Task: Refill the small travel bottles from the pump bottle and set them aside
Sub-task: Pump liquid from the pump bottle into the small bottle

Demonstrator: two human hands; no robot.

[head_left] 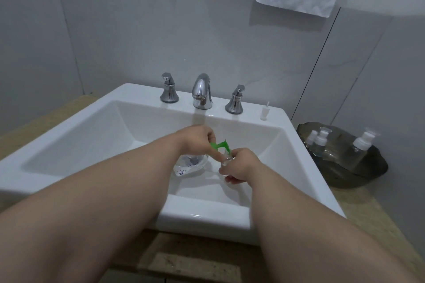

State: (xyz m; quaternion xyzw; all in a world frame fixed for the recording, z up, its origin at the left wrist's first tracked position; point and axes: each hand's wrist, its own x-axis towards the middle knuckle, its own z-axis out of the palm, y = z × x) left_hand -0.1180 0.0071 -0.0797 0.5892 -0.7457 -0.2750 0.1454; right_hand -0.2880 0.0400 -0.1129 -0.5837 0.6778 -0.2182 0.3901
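Seen from the head, both hands work over the basin of the sink [202, 216]. The left hand [197, 142] has its fingers curled about the green pump head [219, 145] of the pump bottle [189, 165], which hangs tilted above the basin. The bottle is clear and seems part full. The right hand [241, 165] has its fingers wrapped round a small travel bottle [226, 160], held just under the spout. How much is in it I cannot tell.

That little bottle is likely light, thin-walled and slippery if soap runs down it, so a steady hold round its body suits best.

On the sink's back rim, right of the taps [202, 92], stands a white spray cap [265, 112]. On the desk [368, 211] right of the sink, a dark dish [358, 177] holds three capped bottles [320, 139] that appear to contain clear liquid.
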